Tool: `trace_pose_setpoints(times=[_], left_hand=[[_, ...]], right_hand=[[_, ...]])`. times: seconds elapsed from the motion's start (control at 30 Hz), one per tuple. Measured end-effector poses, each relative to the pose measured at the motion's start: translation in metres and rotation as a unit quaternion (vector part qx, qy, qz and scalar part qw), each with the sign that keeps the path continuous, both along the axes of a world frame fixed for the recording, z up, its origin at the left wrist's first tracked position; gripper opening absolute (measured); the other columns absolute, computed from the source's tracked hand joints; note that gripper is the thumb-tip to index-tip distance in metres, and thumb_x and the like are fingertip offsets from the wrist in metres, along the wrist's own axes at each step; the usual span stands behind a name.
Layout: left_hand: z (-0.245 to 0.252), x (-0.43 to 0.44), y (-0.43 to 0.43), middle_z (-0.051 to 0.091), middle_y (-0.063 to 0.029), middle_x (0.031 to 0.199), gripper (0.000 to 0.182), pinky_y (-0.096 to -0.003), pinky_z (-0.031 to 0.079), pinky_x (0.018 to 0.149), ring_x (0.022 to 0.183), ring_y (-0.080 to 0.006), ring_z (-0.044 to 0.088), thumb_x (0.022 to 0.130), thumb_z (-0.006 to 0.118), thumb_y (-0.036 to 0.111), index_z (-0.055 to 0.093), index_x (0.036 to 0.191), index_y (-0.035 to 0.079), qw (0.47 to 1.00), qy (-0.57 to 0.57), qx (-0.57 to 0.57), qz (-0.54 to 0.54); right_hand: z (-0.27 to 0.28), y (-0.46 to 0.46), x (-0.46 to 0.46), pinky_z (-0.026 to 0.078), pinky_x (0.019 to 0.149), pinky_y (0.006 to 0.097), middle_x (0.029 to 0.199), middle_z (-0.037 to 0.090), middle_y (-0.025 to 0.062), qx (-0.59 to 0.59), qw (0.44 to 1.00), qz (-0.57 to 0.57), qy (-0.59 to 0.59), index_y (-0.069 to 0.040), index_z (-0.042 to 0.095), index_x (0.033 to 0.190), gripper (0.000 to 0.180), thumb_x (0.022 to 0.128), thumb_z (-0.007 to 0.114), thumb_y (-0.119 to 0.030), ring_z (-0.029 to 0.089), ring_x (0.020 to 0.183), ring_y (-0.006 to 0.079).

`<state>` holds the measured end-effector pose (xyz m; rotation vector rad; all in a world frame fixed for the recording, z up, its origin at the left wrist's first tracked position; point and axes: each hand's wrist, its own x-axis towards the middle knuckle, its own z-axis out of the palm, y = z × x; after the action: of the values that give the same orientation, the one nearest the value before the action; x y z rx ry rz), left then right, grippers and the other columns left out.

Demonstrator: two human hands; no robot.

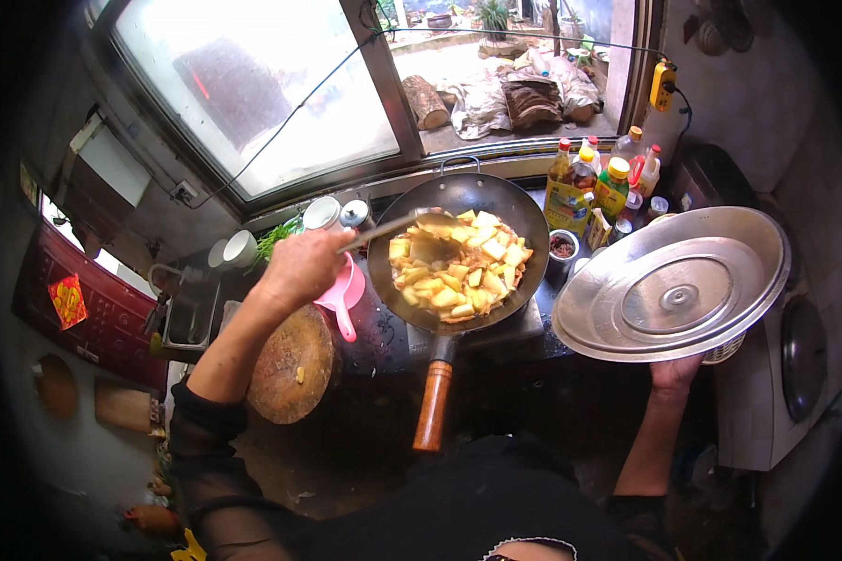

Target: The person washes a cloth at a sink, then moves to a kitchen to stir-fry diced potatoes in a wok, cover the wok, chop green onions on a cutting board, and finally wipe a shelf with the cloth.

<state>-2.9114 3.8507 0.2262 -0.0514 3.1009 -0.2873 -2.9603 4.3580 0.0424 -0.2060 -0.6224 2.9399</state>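
Observation:
My left hand (pixel 302 266) is closed around the handle of a metal cooking utensil (pixel 386 230), whose head rests among the chunks of food at the left of the wok. The dark wok (pixel 512 203), with a wooden handle (pixel 433 407) pointing towards me, holds pale yellow chunks (pixel 473 270) in a brownish sauce. On the right, my right hand (pixel 676 375) holds up a large round metal lid (pixel 677 294) from its lower edge; most of the fingers are hidden behind it.
A pink ladle (pixel 351 284) and a round wooden chopping board (pixel 291 365) with a small piece on it lie left of the wok. Bottles (pixel 614 179) and a small cup of dark red bits (pixel 563 247) stand to its right. A sink (pixel 191 312) is at the far left.

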Motion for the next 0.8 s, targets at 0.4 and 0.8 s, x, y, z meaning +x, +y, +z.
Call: trace_pose_setpoints(times=[0.4,0.8], left_hand=[[-0.021,-0.043,0.008,0.067,-0.026,0.096,0.026,-0.0462,0.051,0.084,0.092,-0.0421,0.064,0.088,0.058,0.018,0.069,0.107,0.005,0.985,-0.094,0.142,-0.01],[0.08,-0.044,0.069,0.066,-0.0093,0.085,0.036,-0.0412,0.049,0.07,0.083,-0.0283,0.065,0.089,0.065,0.026,0.067,0.125,0.029,0.994,-0.043,-0.058,-0.085]], right_hand=[[-0.023,-0.006,-0.003,0.019,0.122,0.0479,0.156,0.033,0.0075,0.018,0.997,0.04,0.062,-0.007,0.033,0.15,0.077,0.093,0.055,-0.055,0.03,0.144,0.0279],[0.007,-0.007,0.015,0.023,0.12,0.05,0.155,0.033,0.0084,-0.01,1.0,-0.001,-0.002,-0.008,0.032,0.151,0.071,0.099,0.043,-0.055,0.031,0.142,0.0285]])
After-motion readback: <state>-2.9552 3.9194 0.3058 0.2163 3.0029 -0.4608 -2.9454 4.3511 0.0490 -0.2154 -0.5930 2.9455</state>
